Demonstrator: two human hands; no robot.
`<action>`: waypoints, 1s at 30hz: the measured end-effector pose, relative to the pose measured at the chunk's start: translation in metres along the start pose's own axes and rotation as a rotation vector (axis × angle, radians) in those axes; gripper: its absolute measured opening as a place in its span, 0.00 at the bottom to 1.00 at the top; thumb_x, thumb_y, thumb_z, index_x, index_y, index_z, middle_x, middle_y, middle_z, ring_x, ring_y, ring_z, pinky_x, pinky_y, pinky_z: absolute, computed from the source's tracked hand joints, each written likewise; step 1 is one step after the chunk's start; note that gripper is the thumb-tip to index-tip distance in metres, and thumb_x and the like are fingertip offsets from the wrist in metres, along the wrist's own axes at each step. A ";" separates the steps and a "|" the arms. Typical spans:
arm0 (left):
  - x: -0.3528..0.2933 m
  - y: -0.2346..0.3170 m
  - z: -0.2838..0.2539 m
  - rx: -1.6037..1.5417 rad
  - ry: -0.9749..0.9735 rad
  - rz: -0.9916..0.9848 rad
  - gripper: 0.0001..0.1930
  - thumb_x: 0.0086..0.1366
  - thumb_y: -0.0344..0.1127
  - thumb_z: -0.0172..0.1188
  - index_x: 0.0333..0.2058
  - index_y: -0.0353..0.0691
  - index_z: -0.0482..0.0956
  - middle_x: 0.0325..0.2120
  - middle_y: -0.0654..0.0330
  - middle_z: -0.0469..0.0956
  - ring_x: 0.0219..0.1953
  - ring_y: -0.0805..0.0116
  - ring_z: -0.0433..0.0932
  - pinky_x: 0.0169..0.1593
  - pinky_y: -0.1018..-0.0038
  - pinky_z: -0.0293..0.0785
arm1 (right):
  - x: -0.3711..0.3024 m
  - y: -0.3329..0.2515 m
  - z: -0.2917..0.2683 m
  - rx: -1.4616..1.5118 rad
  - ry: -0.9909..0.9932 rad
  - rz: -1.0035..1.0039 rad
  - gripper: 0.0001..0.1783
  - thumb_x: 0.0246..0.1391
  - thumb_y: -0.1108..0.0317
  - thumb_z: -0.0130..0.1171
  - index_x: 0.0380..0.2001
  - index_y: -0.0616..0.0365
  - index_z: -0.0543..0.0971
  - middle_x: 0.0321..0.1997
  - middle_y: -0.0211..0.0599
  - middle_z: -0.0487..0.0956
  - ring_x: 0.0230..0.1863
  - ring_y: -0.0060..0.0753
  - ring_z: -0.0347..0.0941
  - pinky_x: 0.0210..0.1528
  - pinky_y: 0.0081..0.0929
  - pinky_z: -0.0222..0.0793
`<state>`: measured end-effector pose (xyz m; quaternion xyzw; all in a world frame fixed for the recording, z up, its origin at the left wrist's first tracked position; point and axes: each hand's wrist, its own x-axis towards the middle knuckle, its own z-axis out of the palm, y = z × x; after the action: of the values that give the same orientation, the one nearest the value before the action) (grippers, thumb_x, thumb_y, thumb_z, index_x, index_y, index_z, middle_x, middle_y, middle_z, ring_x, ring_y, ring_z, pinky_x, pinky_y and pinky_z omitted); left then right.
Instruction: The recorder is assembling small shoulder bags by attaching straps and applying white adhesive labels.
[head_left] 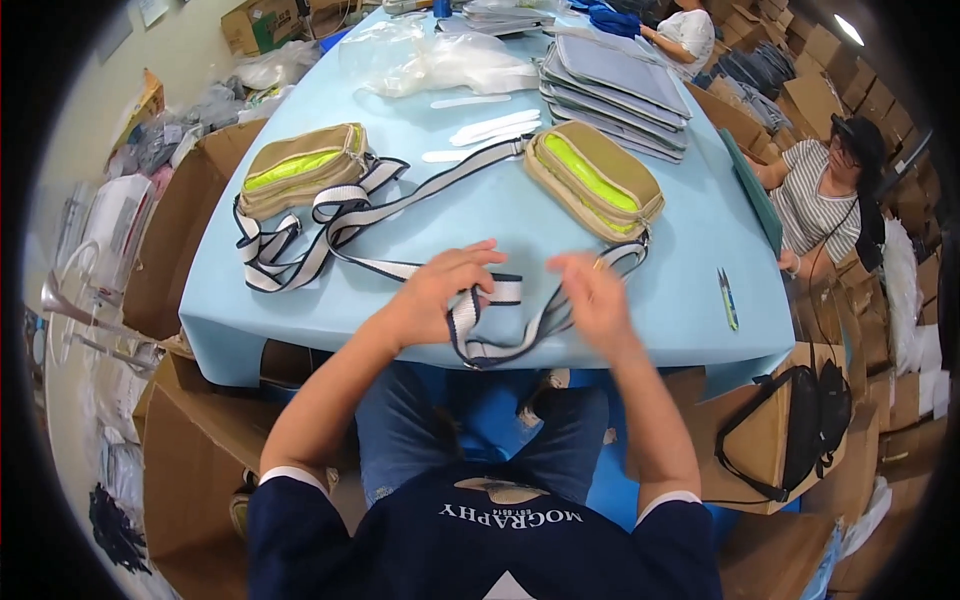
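Note:
My left hand (440, 292) is closed on a white strap (400, 268) with dark edges, and a short length of it sticks out past the fingers. Below, the strap makes a loop with a small metal buckle (470, 364) near the table's front edge. My right hand (597, 300) is smeared by motion beside the strap's right part; its fingers look curled, but whether they grip is unclear. A tan bag (610, 165) with a bright yellow-green opening lies beyond my right hand, joined to a strap. A similar bag (300, 170) lies at left, its strap bunched beside it.
Small scissors (727, 300) lie at the right on the blue-covered table (690, 345). Farther back are stacked grey flat pieces (615, 95), white strips (495, 128) and clear plastic (450, 68). A co-worker (825, 190) sits at right. Cardboard boxes (190, 230) flank the table.

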<state>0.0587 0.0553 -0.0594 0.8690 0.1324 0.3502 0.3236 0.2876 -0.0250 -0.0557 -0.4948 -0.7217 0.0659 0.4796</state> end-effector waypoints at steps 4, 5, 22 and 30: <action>0.008 0.049 -0.025 0.328 -0.144 0.085 0.13 0.38 0.29 0.65 0.25 0.41 0.71 0.48 0.52 0.72 0.61 0.49 0.61 0.62 0.54 0.55 | 0.016 0.091 -0.036 -0.395 -0.036 0.162 0.11 0.56 0.62 0.51 0.35 0.55 0.79 0.41 0.35 0.79 0.47 0.39 0.71 0.54 0.43 0.60; 0.001 0.064 -0.032 0.472 -0.230 0.050 0.12 0.39 0.29 0.64 0.24 0.41 0.72 0.46 0.52 0.73 0.61 0.50 0.61 0.62 0.53 0.54 | 0.015 0.110 -0.044 -0.524 -0.090 0.190 0.13 0.56 0.59 0.51 0.34 0.54 0.80 0.42 0.34 0.78 0.49 0.38 0.70 0.56 0.46 0.57; 0.007 0.053 -0.042 -0.038 -0.422 -0.357 0.15 0.50 0.41 0.68 0.27 0.36 0.74 0.17 0.51 0.73 0.21 0.54 0.73 0.27 0.67 0.68 | -0.020 0.005 -0.046 -0.189 -0.527 -0.261 0.19 0.43 0.63 0.64 0.40 0.59 0.77 0.43 0.36 0.77 0.55 0.43 0.67 0.57 0.43 0.60; 0.006 0.034 -0.070 0.090 -0.491 -0.606 0.19 0.43 0.39 0.72 0.29 0.34 0.74 0.21 0.56 0.74 0.24 0.66 0.71 0.31 0.73 0.68 | -0.013 0.022 -0.075 0.091 -0.384 0.282 0.13 0.45 0.63 0.64 0.32 0.59 0.78 0.24 0.39 0.78 0.26 0.41 0.75 0.29 0.29 0.70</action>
<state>0.0146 0.0653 0.0044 0.8617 0.3170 0.0143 0.3959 0.3594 -0.0527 -0.0371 -0.5468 -0.7199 0.2575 0.3413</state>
